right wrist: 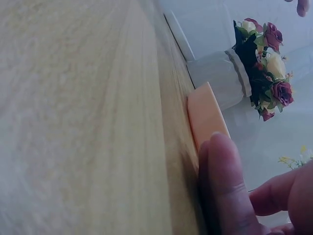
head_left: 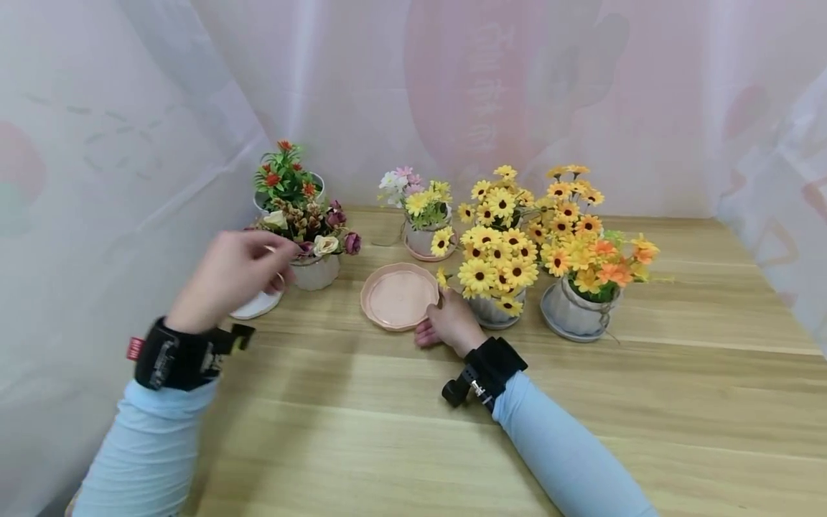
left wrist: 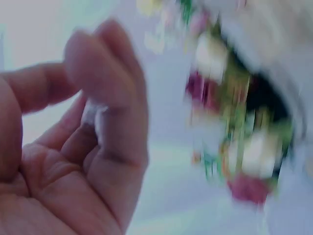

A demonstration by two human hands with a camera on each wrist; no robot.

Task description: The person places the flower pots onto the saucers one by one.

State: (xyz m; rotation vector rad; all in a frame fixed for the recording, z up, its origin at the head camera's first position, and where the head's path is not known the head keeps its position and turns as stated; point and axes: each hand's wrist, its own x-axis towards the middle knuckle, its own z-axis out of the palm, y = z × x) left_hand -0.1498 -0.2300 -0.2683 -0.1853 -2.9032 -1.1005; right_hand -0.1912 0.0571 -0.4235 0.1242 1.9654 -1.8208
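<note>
My right hand [head_left: 452,324] is at the right rim of a round, scalloped pink plant saucer [head_left: 399,296], thumb at the rim and fingers along its outer side. The saucer lies on the table with nothing on it. In the right wrist view its side wall [right wrist: 205,115] shows beyond my fingertips [right wrist: 222,147]. My left hand [head_left: 235,276] is raised in front of a white pot [head_left: 316,273] of purple and cream roses. Its fingers are loosely bent with nothing between them, as the left wrist view also shows. Part of a white saucer [head_left: 258,306] shows below that hand.
A pot of red flowers [head_left: 284,179] stands behind the roses. At the back middle, a pot of pink, white and yellow flowers [head_left: 423,233] sits on a pink saucer. Several pots with yellow daisies [head_left: 497,258] and orange flowers [head_left: 584,305] stand right of my right hand. Pale curtains [head_left: 362,93] surround the table.
</note>
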